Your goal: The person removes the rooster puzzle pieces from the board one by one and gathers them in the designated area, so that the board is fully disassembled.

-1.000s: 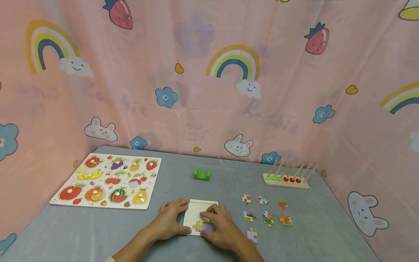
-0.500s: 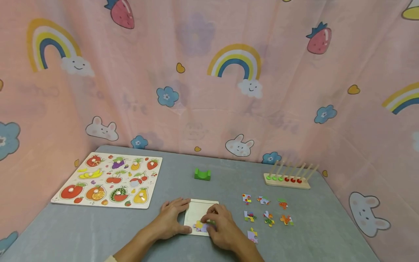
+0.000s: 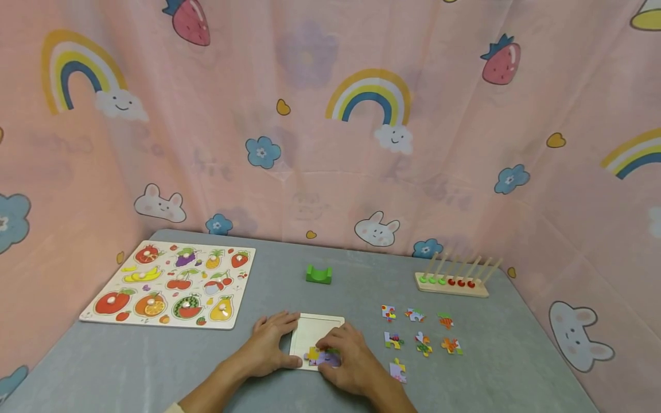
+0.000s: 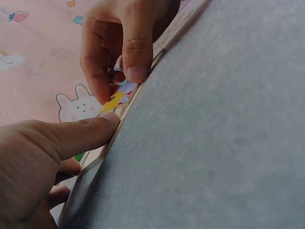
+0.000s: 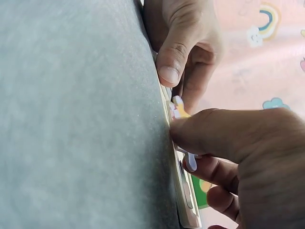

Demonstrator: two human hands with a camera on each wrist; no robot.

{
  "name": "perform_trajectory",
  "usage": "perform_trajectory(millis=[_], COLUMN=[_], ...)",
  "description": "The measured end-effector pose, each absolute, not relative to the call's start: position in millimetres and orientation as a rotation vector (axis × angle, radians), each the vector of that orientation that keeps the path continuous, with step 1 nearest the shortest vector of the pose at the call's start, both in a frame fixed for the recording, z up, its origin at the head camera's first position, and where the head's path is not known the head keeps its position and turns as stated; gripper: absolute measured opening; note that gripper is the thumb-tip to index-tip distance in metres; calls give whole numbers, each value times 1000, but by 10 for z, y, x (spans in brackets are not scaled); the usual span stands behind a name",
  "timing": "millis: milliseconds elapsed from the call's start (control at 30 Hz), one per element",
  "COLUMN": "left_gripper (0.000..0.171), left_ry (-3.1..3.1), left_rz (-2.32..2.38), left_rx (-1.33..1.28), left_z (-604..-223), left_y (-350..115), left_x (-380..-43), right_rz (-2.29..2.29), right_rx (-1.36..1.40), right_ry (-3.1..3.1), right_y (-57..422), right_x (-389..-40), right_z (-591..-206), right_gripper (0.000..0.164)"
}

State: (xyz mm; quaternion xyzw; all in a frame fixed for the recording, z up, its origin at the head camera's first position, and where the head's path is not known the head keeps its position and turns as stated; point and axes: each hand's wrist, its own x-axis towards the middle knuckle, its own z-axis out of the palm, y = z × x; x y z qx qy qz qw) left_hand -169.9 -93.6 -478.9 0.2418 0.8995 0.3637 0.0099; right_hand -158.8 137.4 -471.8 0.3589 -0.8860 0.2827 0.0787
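Observation:
A shallow wooden puzzle tray [image 3: 316, 328] lies in front of me, with joined yellow and purple jigsaw pieces [image 3: 312, 354] along its near edge. My left hand [image 3: 268, 347] holds the tray's left side, thumb at the near corner and fingers toward the far one. Over the near right part, my right hand [image 3: 352, 360] pinches a purple puzzle piece [image 5: 191, 162] between thumb and index finger. That piece stands slightly tilted in the right wrist view, and the fingers hide part of it. The left wrist view shows the left thumb [image 4: 102, 128] pressing the tray's rim close to a yellow piece [image 4: 112, 102].
Several loose jigsaw pieces [image 3: 423, 344] lie in rows to the right. A green curved block [image 3: 318, 275] sits behind the tray. At the back right stands a wooden peg rack [image 3: 451, 288] with green and red beads. A fruit knob puzzle [image 3: 170, 287] occupies the left.
My right fingers shift slightly over the near right part of the tray, covering the purple area and then uncovering some of it. The left hand keeps its place.

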Motion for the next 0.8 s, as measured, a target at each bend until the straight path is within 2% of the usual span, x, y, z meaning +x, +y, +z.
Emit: perform_trajectory(millis=[433, 800], left_gripper=[75, 75], left_ry=[2815, 2815], left_rz=[1146, 1140], left_rx=[770, 748], left_z=[-4806, -4808], left_y=[-935, -930], left_x=[-1698, -1697], right_rz=[821, 936], right_rx=[1170, 1114], right_ry=[-2707, -2595], right_y=[1392, 1439], right_x=[-1570, -1532], right_z=[-4667, -4521], right_gripper=[25, 30])
